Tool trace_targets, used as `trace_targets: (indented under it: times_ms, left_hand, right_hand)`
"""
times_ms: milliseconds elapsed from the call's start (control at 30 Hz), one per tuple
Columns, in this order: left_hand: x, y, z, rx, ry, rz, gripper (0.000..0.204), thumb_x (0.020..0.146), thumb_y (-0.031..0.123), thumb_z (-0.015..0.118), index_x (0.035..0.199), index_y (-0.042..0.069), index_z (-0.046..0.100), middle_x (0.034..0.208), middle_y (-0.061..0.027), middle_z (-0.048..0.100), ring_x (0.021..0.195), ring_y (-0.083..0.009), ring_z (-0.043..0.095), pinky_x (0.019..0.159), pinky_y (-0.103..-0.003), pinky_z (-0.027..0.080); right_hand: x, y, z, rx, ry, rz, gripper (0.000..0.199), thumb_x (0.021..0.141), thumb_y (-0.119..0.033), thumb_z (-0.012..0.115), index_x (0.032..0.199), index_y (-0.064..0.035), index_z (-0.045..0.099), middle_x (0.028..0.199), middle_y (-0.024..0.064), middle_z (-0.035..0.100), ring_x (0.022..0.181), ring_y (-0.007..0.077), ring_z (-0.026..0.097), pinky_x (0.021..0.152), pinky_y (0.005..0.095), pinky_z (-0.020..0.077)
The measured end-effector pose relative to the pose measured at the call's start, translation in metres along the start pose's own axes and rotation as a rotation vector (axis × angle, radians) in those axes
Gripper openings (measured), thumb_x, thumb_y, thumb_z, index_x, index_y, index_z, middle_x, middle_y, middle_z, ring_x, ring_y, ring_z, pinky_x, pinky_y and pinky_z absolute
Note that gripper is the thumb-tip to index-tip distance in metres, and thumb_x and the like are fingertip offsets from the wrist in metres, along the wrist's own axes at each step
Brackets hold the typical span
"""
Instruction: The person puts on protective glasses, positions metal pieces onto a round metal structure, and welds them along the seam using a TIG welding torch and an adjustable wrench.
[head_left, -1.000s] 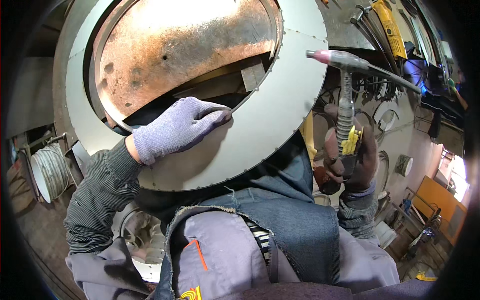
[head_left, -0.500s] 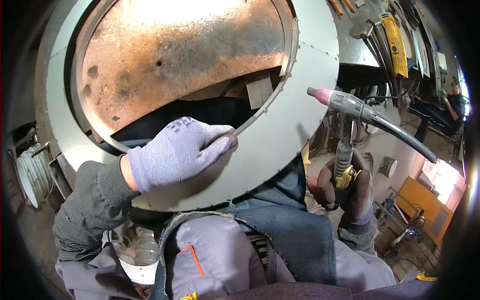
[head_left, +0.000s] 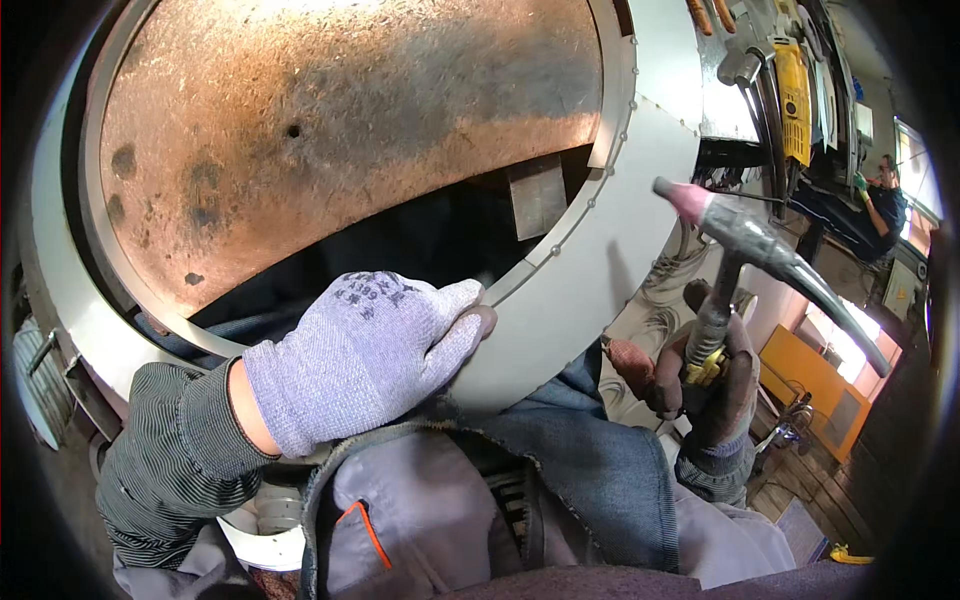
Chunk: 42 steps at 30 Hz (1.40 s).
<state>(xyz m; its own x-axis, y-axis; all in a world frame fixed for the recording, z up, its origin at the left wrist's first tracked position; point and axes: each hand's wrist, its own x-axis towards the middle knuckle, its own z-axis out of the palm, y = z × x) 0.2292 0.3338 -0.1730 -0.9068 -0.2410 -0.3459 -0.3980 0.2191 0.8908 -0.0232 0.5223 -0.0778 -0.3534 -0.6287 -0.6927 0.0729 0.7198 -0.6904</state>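
Resting flat on the ring (head_left: 590, 290), the left hand (head_left: 365, 350) is seen in a light grey glove, its fingers bent over the ring's inner edge. The ring is big, grey and round, and it fills the far left, with a rusty plate (head_left: 340, 140) behind its hole. The right hand (head_left: 715, 385), in a dark glove, is closed tight around the handle of the torch (head_left: 735, 250). The torch is held upright at the near right, with its pink tip pointed left, a little apart from the ring's outer edge. To do this well, the ring should be kept steady and the tip brought in slowly. A person (head_left: 880, 205) is seen far right.
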Motion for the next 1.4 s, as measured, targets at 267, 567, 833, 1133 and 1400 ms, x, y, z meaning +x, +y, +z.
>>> trace_targets:
  times_ms: [267, 567, 833, 1133, 1400]
  left_hand:
    - [0.0, 0.003, 0.003, 0.034, 0.011, 0.0, 0.016, 0.098, 0.016, 0.054, 0.101, 0.003, 0.063, 0.08, -0.0201, 0.064, 0.076, -0.0404, 0.063, 0.064, -0.044, 0.05]
    - [-0.004, 0.003, 0.008, 0.076, 0.056, -0.004, 0.017, 0.096, 0.017, 0.057, 0.105, 0.002, 0.063, 0.08, -0.0167, 0.066, 0.075, -0.0364, 0.066, 0.063, -0.042, 0.051]
    - [-0.008, 0.001, 0.007, 0.247, 0.117, 0.152, 0.032, 0.092, 0.022, 0.065, 0.115, 0.0, 0.063, 0.071, -0.0128, 0.061, 0.068, -0.0305, 0.064, 0.06, -0.04, 0.049]
    - [-0.005, 0.003, 0.008, 0.093, 0.021, -0.001, 0.029, 0.094, 0.02, 0.061, 0.114, -0.001, 0.063, 0.08, -0.0191, 0.066, 0.077, -0.0371, 0.066, 0.065, -0.044, 0.051]
    - [0.001, 0.007, 0.002, 0.066, -0.013, -0.036, 0.028, 0.1, 0.02, 0.054, 0.114, -0.001, 0.063, 0.089, -0.0218, 0.068, 0.083, -0.0411, 0.066, 0.07, -0.045, 0.053]
  right_hand:
    - [-0.007, -0.002, -0.004, -0.226, -0.191, 0.04, 0.098, 0.089, -0.076, 0.048, 0.149, 0.0002, 0.038, 0.089, 0.0093, 0.065, 0.059, 0.0082, 0.054, 0.051, 0.0226, 0.0432]
    - [-0.002, 0.012, -0.002, 0.02, -0.033, 0.047, 0.101, 0.089, -0.074, 0.053, 0.15, 0.0035, 0.031, 0.09, 0.0149, 0.066, 0.059, 0.0129, 0.056, 0.054, 0.0263, 0.049]
    - [0.022, 0.002, 0.014, -0.016, 0.146, -0.18, 0.099, 0.093, -0.072, 0.045, 0.147, 0.0093, 0.027, 0.069, 0.0195, 0.061, 0.042, 0.0163, 0.05, 0.04, 0.0271, 0.0414]
    - [0.023, -0.009, 0.019, 0.081, 0.089, -0.109, 0.097, 0.092, -0.071, 0.049, 0.146, 0.0072, 0.031, 0.074, 0.0163, 0.062, 0.046, 0.0143, 0.05, 0.063, 0.0298, 0.0472]
    - [-0.003, -0.014, 0.003, -0.07, -0.178, 0.051, 0.107, 0.087, -0.08, 0.047, 0.151, 0.0045, 0.03, 0.092, 0.0144, 0.064, 0.061, 0.0126, 0.055, 0.052, 0.0235, 0.0419]
